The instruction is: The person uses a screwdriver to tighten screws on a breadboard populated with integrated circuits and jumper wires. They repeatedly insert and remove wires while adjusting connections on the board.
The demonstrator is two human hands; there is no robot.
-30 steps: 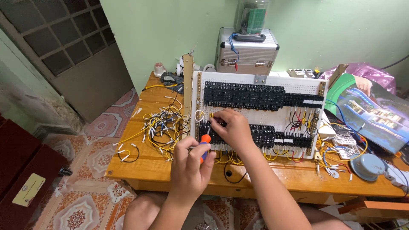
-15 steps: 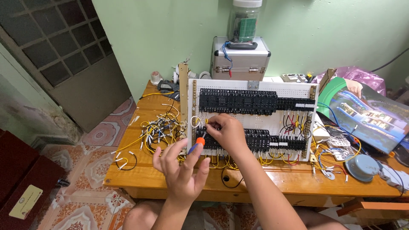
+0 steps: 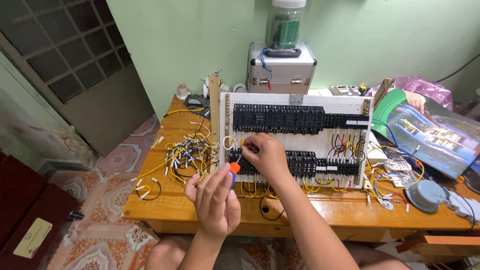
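A low wooden table (image 3: 310,210) carries a white perforated wiring panel (image 3: 300,102) fitted with two rows of black terminal blocks (image 3: 290,119), with red, black and yellow wires looped along its lower edge. Behind the panel stands a silver metal case (image 3: 282,67) topped by a clear jar (image 3: 285,22). A tangle of loose yellow and white wires (image 3: 185,155) lies on the table left of the panel. The right hand (image 3: 262,156) rests on the lower terminal row, fingers pinched closed on a yellow wire (image 3: 242,145). The left hand (image 3: 215,202) is curled closed around an orange-handled screwdriver (image 3: 234,169), its tip at the lower row's left end.
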